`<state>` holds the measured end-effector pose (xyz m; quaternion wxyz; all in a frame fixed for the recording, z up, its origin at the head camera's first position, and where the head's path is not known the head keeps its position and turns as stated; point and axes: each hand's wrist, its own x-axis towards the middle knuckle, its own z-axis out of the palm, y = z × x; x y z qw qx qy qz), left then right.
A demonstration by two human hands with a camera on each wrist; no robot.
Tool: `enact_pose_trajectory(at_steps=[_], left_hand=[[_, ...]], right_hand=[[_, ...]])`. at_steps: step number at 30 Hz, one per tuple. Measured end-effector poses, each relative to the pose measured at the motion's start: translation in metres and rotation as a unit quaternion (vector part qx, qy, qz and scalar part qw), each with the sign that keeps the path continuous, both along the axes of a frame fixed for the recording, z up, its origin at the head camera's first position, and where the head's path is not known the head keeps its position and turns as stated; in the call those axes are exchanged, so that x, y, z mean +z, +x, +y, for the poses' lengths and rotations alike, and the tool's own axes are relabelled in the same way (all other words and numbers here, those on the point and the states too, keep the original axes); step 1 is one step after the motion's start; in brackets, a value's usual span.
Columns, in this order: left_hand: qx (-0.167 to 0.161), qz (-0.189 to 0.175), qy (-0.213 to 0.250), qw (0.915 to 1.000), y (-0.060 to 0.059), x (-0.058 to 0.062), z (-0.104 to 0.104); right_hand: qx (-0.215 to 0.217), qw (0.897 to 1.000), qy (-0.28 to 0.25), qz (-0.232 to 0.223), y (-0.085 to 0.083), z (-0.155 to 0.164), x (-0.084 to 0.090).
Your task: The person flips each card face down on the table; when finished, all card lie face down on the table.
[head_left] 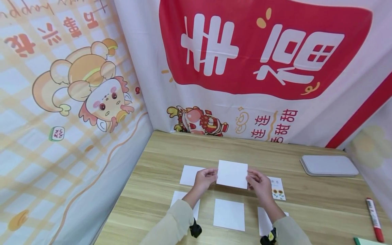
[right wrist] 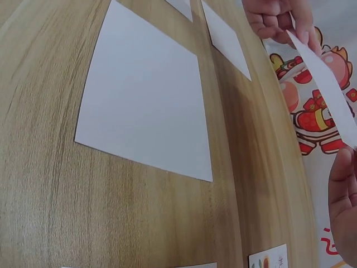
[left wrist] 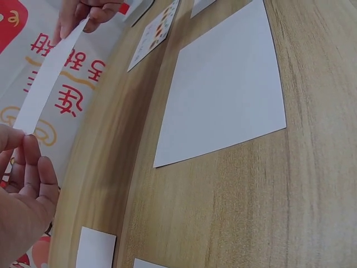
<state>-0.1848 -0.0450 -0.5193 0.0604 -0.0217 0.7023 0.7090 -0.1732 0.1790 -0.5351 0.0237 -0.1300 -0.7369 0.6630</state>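
Note:
Both hands hold one blank white card (head_left: 232, 174) up above the wooden table (head_left: 153, 200). My left hand (head_left: 204, 178) pinches its left edge and my right hand (head_left: 256, 181) pinches its right edge. In the left wrist view the card (left wrist: 47, 78) shows edge-on, running from my left hand (left wrist: 22, 190) to my right hand (left wrist: 83, 14). The right wrist view shows the same card (right wrist: 329, 92) between my left hand (right wrist: 276, 19) and my right hand (right wrist: 345, 206).
Several more white cards lie on the table: one below the held card (head_left: 229, 214), one at back left (head_left: 190, 175). A sunflower-printed card (head_left: 278, 189) lies at right. A grey flat case (head_left: 328, 165) sits far right, a red marker (head_left: 375, 219) near the right edge. Printed cloth walls stand close behind and left.

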Motion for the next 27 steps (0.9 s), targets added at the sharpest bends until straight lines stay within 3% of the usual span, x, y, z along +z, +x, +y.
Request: enact_pose_trajectory(at_steps=[4,11,20,27], left_hand=[[-0.005,0.002,0.005,1.0,0.0,0.0,0.0],[-0.002,-0.004,0.016,0.9999,-0.011,-0.028,0.001],[0.011,-0.003,-0.028,0.9995,-0.01,-0.038,0.003],[0.03,0.005,-0.066,0.9974,-0.01,-0.052,0.006]], right_hand=[[0.003,1.0,0.001,0.0,-0.002,0.002,-0.006],[0.013,1.0,0.011,-0.002,-0.003,0.003,-0.012],[0.028,0.999,0.028,-0.009,-0.003,0.002,-0.02],[0.027,0.999,0.029,-0.015,-0.004,-0.002,-0.033]])
